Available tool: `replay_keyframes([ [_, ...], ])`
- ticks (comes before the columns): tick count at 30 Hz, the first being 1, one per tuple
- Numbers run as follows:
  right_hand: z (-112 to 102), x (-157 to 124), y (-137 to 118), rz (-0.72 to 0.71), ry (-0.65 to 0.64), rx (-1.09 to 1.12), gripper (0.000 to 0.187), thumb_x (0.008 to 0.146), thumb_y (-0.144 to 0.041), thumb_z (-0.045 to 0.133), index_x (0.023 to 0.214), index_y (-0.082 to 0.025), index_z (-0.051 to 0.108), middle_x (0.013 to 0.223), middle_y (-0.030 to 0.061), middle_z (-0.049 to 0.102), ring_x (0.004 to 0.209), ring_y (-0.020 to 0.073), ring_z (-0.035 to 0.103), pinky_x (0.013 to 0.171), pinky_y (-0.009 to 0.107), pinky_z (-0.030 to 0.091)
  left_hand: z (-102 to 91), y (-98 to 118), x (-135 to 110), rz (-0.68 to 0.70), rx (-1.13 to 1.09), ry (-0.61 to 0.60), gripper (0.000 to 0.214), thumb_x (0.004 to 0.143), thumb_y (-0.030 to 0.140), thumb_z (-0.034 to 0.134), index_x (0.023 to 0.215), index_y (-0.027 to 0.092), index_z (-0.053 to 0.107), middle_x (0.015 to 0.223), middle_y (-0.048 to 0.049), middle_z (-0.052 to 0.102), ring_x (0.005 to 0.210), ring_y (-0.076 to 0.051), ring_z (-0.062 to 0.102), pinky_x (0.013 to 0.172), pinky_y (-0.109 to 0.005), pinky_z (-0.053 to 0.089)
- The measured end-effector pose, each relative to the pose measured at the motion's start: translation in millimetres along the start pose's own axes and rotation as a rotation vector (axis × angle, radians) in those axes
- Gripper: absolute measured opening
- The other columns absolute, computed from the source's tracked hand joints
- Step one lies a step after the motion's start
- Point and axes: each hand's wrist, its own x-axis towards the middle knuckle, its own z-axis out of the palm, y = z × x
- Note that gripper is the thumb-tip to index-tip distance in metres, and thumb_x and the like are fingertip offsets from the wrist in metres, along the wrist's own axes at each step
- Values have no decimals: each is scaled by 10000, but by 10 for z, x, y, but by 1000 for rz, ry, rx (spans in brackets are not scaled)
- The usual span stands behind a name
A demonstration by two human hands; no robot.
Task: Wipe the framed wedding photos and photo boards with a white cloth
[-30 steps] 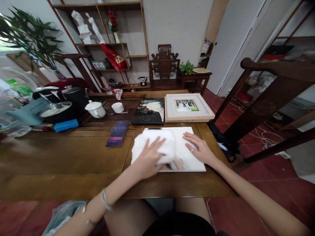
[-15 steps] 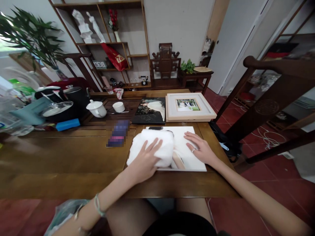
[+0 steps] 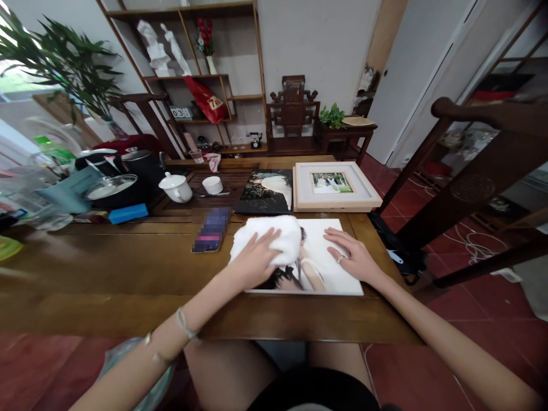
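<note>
A white fluffy cloth (image 3: 287, 231) covers the upper left part of a photo panel (image 3: 329, 274) lying flat near the table's front edge. My left hand (image 3: 257, 257) rests on the cloth with its fingers stretched out, pressing it against the panel. On the panel's right side lies my right hand (image 3: 353, 257), fingers spread and touching the white surface, a ring on one finger. Part of the printed picture, with dark and pale clothing, shows below and right of the cloth; the rest of it is hidden.
Behind the panel lie a dark photo panel (image 3: 265, 191) and a pale framed photo (image 3: 338, 200). A phone (image 3: 211, 229), a white cup (image 3: 212, 184), a lidded white teapot (image 3: 175, 188), a blue block (image 3: 128, 213) and a black pan (image 3: 113, 191) stand leftward. A wooden chair (image 3: 466, 177) is at the right.
My left hand and the cloth have moved up across the panel, uncovering its lower left picture. My right hand stays on the panel's right side. The whole view has shifted slightly.
</note>
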Motion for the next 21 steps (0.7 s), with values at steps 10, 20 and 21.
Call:
replay_keyframes([
  [10,19,-5,-16,-11,22,5,305,876,-264,545,1163,-253,646,1276,75,616,1243,247,527,1066,499,411,136,-79,117,-23,122,67,249,819,127,519,1000,126,690,1493,-180,322,1403,-375,213,1106,-568,245],
  [20,8,5,-23,16,24,-1,307,859,-269,563,1150,-249,660,1270,77,623,1234,259,538,1062,507,413,148,626,-636,205,43,-22,189,788,226,594,922,165,712,1528,-148,261,1411,-391,164,1104,-575,254],
  [21,6,6,-25,17,25,2,310,857,-268,565,1152,-256,660,1272,72,623,1234,259,538,1061,508,415,138,595,-610,208,34,-28,197,790,228,592,935,172,712,1533,-137,255,1415,-380,164,1110,-567,246],
])
